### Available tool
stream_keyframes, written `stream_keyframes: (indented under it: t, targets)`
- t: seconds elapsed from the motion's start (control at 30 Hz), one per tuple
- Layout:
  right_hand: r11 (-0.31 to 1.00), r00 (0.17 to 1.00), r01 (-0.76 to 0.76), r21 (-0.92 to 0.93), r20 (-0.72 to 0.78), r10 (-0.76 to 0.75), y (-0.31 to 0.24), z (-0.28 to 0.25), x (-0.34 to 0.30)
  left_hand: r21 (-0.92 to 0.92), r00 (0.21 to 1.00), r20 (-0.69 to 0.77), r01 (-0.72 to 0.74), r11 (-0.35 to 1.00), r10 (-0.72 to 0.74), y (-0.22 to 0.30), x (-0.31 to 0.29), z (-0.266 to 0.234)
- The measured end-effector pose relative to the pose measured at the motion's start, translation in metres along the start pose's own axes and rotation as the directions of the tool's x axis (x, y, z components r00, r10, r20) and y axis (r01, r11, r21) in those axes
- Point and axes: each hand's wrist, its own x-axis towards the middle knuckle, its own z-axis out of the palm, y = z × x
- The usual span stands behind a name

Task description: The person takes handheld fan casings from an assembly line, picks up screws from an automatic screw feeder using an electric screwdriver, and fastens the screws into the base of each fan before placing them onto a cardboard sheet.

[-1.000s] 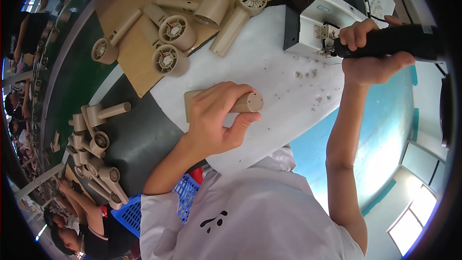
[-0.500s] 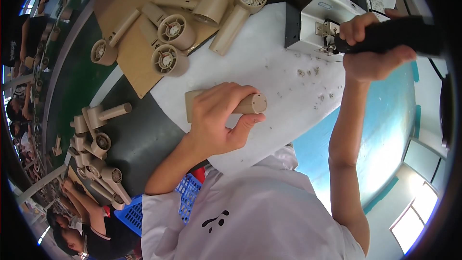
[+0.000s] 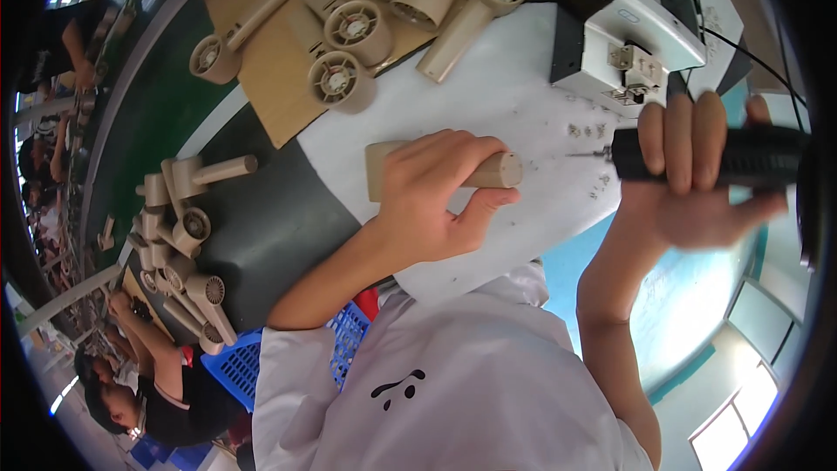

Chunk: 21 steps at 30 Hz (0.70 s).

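Note:
My left hand (image 3: pixel 436 196) is wrapped round a beige handheld fan (image 3: pixel 500 171) lying on the white sheet. The fan's round handle end, with small holes in it, points right, while its wider head sticks out left of my fingers. In my right hand (image 3: pixel 684 201) is a black electric screwdriver (image 3: pixel 757 155), gripped round its body and slightly blurred. Its thin bit points left toward the handle end, with a gap between them. Whether a screw sits on the tip is too small to tell. Small loose screws (image 3: pixel 586 131) lie scattered on the sheet below the bit.
A white and black screw feeder (image 3: pixel 602 57) stands at the back right, cables behind it. Several beige fans (image 3: pixel 357 24) lie on brown cardboard (image 3: pixel 266 105); more fans (image 3: pixel 179 244) are piled on the left. A blue basket (image 3: pixel 235 371) is beside me. Other people work at far left.
My right hand has brought the screwdriver down and away from the screw feeder, level with the fan handle's end. My left hand keeps its hold on the fan. The whole view has shifted slightly.

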Motion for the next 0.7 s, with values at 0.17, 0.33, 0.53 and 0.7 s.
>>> stream_keyframes:
  t: [0.17, 0.33, 0.53, 0.7]
  targets:
    - [1.000, 0.997, 0.025, -0.001, 0.071, -0.024, 0.020, 0.032, -0.008, 0.006, 0.999, -0.012, -0.042, 0.999, 0.042, -0.006, -0.005, -0.001]
    - [0.998, 0.995, 0.059, 0.006, 0.077, -0.059, 0.030, 0.033, -0.012, 0.000, 0.999, 0.000, -0.044, 0.999, 0.044, -0.003, -0.006, 0.000]
    - [0.997, 0.991, 0.013, 0.079, 0.135, -0.024, 0.036, 0.030, -0.010, 0.000, 1.000, 0.007, -0.030, 1.000, 0.030, -0.001, -0.005, 0.001]
    - [0.998, 0.988, 0.012, 0.065, 0.152, -0.022, 0.033, 0.022, -0.009, -0.002, 0.999, 0.035, -0.020, 1.000, 0.020, 0.000, -0.003, 0.001]
